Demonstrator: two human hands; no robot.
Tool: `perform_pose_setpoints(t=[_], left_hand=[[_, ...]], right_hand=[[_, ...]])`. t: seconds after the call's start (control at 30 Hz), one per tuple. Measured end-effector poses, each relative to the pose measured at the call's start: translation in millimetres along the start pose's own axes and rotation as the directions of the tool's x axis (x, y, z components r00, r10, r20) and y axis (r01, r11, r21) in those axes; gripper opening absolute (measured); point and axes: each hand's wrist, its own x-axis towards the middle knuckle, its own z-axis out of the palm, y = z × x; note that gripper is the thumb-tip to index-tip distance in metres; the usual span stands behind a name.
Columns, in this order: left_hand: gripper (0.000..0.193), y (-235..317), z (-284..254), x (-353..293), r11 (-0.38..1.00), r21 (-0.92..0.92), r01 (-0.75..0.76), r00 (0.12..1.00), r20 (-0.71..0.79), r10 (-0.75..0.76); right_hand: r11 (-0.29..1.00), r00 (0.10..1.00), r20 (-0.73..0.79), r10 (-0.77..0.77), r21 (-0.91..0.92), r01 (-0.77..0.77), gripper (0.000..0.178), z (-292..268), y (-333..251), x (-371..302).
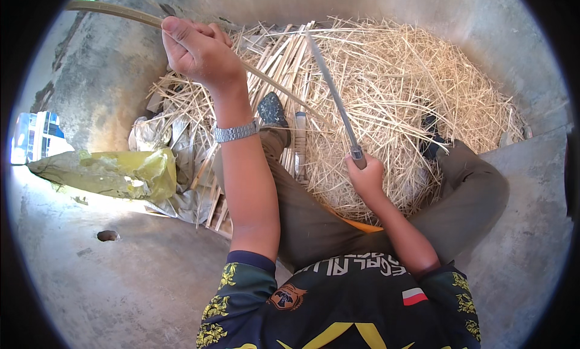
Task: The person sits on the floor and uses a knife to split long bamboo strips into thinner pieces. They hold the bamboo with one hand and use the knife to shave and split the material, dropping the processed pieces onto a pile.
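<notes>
My left hand (204, 54), raised at the upper left, is closed around a long bamboo strip (118, 11). One end of the strip runs out past the upper left edge, and the other slants down over the shavings between my feet. In my right hand (367, 179) is the handle of a long-bladed knife (332, 86), its narrow blade pointing away and up to the left. The blade and the strip appear apart. Between my legs lies a long flat object (300, 140) with a banded wrapping, its kind unclear.
A big heap of thin bamboo shavings (386, 89) spreads around my feet. Several split bamboo strips (289, 58) lie at its left. A yellowish plastic sack (109, 172) hangs at the left beside an opening. Curved grey concrete walls (495, 41) surround me.
</notes>
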Motion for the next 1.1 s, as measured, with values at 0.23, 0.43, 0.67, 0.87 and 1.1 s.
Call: perform_pose_setpoints(t=[0.23,0.43,0.67,0.87,1.1], left_hand=[[0.045,-15,7,4,0.935,0.287,-0.208,0.973,-0.034,0.227],[0.048,-22,0,8,0.895,0.390,-0.215,0.959,-0.089,0.269],[0.047,-10,6,2,0.961,0.241,-0.135,0.988,-0.036,0.148],[0.051,-2,1,3,0.999,-0.029,-0.018,0.998,0.053,0.019],[0.053,-2,0,3,1.000,0.006,0.010,1.000,0.015,-0.010]], right_hand=[[0.966,0.969,0.164,0.184,-0.210,-0.148,0.030,18,46,4],[0.999,0.998,0.043,0.034,0.041,-0.036,0.029,14,-12,-5],[0.949,0.962,0.178,0.208,-0.276,-0.154,0.028,10,39,7],[0.995,0.999,0.047,-0.016,-0.097,0.020,0.024,11,-2,-1],[0.897,0.978,0.115,0.176,-0.427,-0.112,0.023,2,53,14]])
